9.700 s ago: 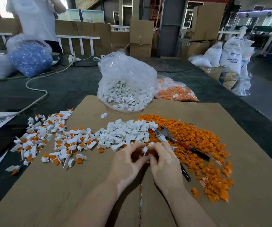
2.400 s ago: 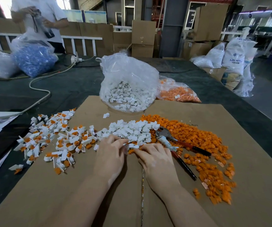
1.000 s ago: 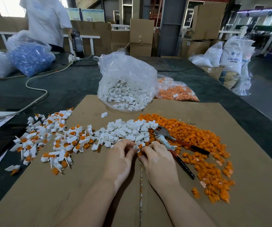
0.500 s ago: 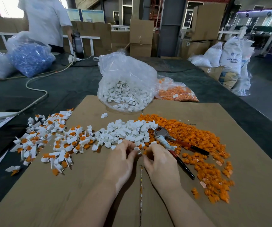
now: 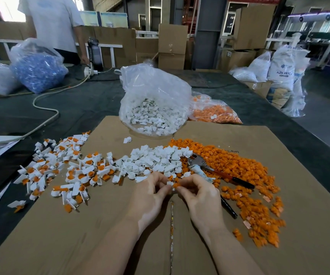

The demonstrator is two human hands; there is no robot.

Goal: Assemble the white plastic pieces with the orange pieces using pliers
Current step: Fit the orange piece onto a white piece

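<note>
Both hands' fingers (image 5: 165,189) pinching white piece (image 5: 169,183) and orange piece (image 5: 176,184), pliers (image 5: 215,171) beside

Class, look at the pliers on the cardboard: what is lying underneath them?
The pliers lie on the loose orange pieces, their head against the white pieces. The handle ends reach bare cardboard. What lies directly beneath the tool is hidden.

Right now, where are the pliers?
In the head view the pliers lie on the cardboard right of centre, jaws at the seam between the white pile and orange pile, beyond the right hand.
</note>
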